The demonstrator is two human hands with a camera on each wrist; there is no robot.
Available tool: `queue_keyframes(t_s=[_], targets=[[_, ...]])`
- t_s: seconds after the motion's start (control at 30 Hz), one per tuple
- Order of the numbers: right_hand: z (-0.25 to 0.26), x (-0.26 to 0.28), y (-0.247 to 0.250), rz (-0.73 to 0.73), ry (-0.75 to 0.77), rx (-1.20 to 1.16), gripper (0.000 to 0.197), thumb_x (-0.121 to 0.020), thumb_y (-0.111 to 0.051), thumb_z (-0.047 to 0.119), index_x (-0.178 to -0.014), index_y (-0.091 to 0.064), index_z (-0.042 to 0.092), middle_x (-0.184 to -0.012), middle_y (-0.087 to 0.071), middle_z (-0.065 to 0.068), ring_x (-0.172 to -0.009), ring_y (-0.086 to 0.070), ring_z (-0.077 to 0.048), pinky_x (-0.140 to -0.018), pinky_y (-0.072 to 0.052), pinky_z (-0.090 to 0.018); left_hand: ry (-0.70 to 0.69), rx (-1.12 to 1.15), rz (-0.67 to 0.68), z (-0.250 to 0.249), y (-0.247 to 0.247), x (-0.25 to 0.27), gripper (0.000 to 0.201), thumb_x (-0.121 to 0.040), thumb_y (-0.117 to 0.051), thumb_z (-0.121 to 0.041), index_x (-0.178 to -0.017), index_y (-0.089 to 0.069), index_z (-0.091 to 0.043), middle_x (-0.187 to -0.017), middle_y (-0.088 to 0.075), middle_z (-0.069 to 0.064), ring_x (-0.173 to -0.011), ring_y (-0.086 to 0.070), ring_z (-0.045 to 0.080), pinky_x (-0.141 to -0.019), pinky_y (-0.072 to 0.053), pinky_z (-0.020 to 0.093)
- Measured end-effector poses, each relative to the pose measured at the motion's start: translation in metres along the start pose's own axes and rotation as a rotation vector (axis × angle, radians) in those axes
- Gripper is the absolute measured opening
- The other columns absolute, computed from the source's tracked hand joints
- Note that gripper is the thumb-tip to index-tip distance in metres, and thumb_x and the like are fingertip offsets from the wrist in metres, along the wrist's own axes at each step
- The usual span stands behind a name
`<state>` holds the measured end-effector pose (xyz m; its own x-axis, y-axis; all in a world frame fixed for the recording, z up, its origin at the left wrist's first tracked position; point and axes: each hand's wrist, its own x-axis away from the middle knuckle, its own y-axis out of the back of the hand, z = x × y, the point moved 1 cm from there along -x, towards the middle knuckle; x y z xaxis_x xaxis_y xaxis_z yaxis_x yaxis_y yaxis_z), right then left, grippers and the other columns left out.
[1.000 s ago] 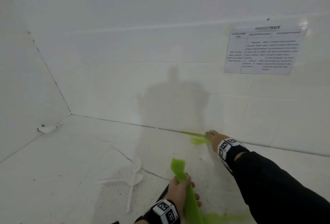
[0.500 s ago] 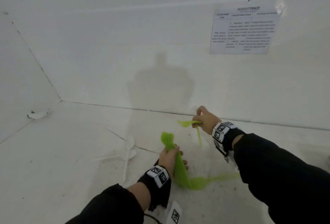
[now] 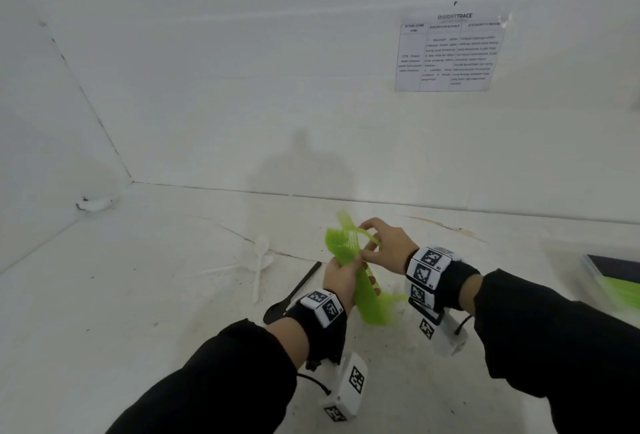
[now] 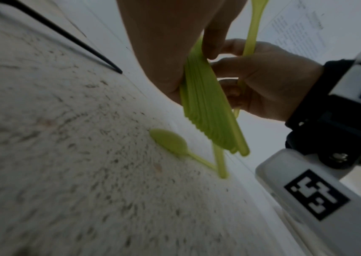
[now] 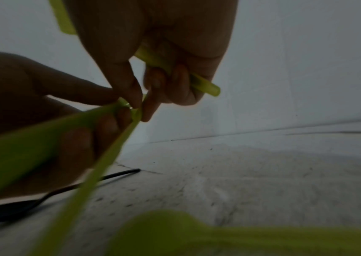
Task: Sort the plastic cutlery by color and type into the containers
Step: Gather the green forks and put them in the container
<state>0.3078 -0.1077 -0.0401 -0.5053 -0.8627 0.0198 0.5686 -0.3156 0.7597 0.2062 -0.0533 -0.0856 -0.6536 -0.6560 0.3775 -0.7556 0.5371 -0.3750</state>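
The right hand [image 3: 388, 245] is pinching a single green piece [image 3: 363, 233] between thumb and forefinger, with the remaining fingers [image 5: 175, 83] curling round its handle; whether it is a fork or a spoon I cannot tell. Its far end is lying across the top of the green forks [image 3: 360, 281], touching them. The left hand [image 3: 341, 281] is gripping that stack of forks, fingers and thumb wrapping round the middle of the handles, tines pointing up and away, handle ends fanning out below the palm. The two hands are meeting above the floor [image 3: 138, 295], fingertips nearly touching.

Just beneath them a green spoon [image 4: 170, 143] is lying flat on the floor, bowl toward the left, its handle running under the stack's lower ends. A black spoon [image 3: 291, 295] is lying on the floor just left of the left wrist, handle pointing away toward the wall. Further left, two white spoons [image 3: 259, 264] are lying crossed on the floor, well apart from the hands. At the right edge a container [image 3: 609, 278] is sitting on the floor, showing green cutlery inside and something dark on top. A printed sheet [image 3: 450, 53] is hanging on the wall above. A small white object [image 3: 93, 204] is lying in the far left corner.
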Motion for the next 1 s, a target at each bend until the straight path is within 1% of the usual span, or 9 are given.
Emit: queue_keyframes(t_s=[0.07,0.17,0.27,0.47,0.6,0.77,0.83,0.9,1.0], targets=[[-0.001,0.009,-0.002,-0.025,-0.077,-0.032,0.03,-0.084,-0.065,0.022,-0.112,-0.058,0.014,-0.089,-0.064,-0.001,-0.08,-0.054,-0.011,-0.067,-0.038,-0.017,-0.021,-0.053,-0.018,0.009,0.003,0.004,0.007,-0.095,-0.053,-0.011,-0.09,-0.053,-0.006,-0.071,-0.049,0.009,-0.05,-0.051,0.022,-0.046,-0.049,0.031],[-0.001,0.021,-0.007,-0.048,-0.134,-0.137,0.009,-0.084,-0.066,0.022,-0.091,-0.068,0.017,-0.078,-0.06,0.006,-0.062,-0.052,-0.008,-0.047,-0.039,-0.009,-0.061,-0.065,-0.023,0.015,0.005,0.013,0.016,-0.089,-0.062,-0.017,-0.099,-0.059,-0.006,-0.075,-0.054,0.01,-0.061,-0.054,0.022,-0.056,-0.049,0.033],[0.001,0.036,-0.013,-0.016,-0.219,-0.388,0.014,-0.087,-0.062,0.019,-0.073,-0.063,0.022,-0.058,-0.049,0.003,-0.045,-0.039,-0.011,-0.04,-0.035,-0.022,-0.035,-0.026,-0.003,0.016,0.002,0.023,0.021,-0.095,-0.052,-0.01,-0.111,-0.059,0.001,-0.075,-0.054,0.013,-0.059,-0.054,0.022,-0.052,-0.049,0.031],[0.012,0.062,-0.011,0.079,-0.264,-0.534,0.011,-0.089,-0.058,0.025,-0.085,-0.064,0.016,-0.062,-0.046,-0.002,-0.045,-0.037,-0.012,-0.044,-0.03,-0.022,-0.021,0.045,0.013,0.016,-0.005,0.049,0.023,-0.093,-0.051,-0.005,-0.113,-0.06,0.001,-0.086,-0.056,0.018,-0.059,-0.057,0.023,-0.051,-0.052,0.031],[0.01,0.079,-0.004,0.055,-0.359,-0.668,0.025,-0.097,-0.036,0.037,-0.116,-0.035,0.022,-0.082,-0.035,-0.005,-0.051,-0.024,-0.013,-0.048,-0.021,-0.022,-0.037,0.055,0.01,0.024,-0.004,0.06,0.012,-0.092,-0.051,0.002,-0.101,-0.052,-0.007,-0.078,-0.052,0.013,-0.06,-0.054,0.024,-0.05,-0.053,0.032],[-0.007,0.098,-0.017,-0.033,-0.205,-0.244,0.039,-0.098,-0.027,0.012,-0.136,-0.038,0.019,-0.081,-0.049,-0.004,-0.053,-0.039,-0.012,-0.036,-0.031,-0.014,-0.041,0.09,0.003,0.039,-0.007,0.072,0.012,-0.093,-0.05,0.001,-0.102,-0.053,-0.007,-0.08,-0.054,0.015,-0.065,-0.056,0.026,-0.053,-0.056,0.035],[-0.014,0.107,-0.026,-0.05,-0.167,-0.136,0.04,-0.098,-0.031,0.012,-0.134,-0.049,0.015,-0.102,-0.057,-0.014,-0.073,-0.055,-0.02,-0.05,-0.045,-0.01,-0.054,0.072,0.0,0.044,-0.01,0.075,0.01,-0.093,-0.052,0.0,-0.1,-0.057,-0.003,-0.087,-0.059,0.018,-0.072,-0.06,0.028,-0.064,-0.058,0.039],[-0.016,0.114,-0.032,-0.046,-0.163,-0.043,0.038,-0.098,-0.031,0.013,-0.128,-0.055,0.015,-0.106,-0.053,-0.019,-0.093,-0.057,-0.03,-0.078,-0.049,-0.028,-0.061,0.038,-0.026,0.05,-0.012,0.077,0.006,-0.092,-0.054,0.0,-0.094,-0.059,-0.001,-0.093,-0.063,0.022,-0.079,-0.062,0.031,-0.081,-0.053,0.047],[-0.016,0.124,-0.032,0.018,-0.149,0.047,0.039,-0.099,-0.029,0.014,-0.13,-0.053,0.015,-0.102,-0.049,-0.016,-0.094,-0.054,-0.027,-0.077,-0.039,-0.026,-0.069,-0.012,-0.061,0.055,-0.014,0.08,0.005,-0.091,-0.055,0.001,-0.093,-0.059,0.002,-0.103,-0.063,0.029,-0.091,-0.062,0.037,-0.09,-0.049,0.053]])
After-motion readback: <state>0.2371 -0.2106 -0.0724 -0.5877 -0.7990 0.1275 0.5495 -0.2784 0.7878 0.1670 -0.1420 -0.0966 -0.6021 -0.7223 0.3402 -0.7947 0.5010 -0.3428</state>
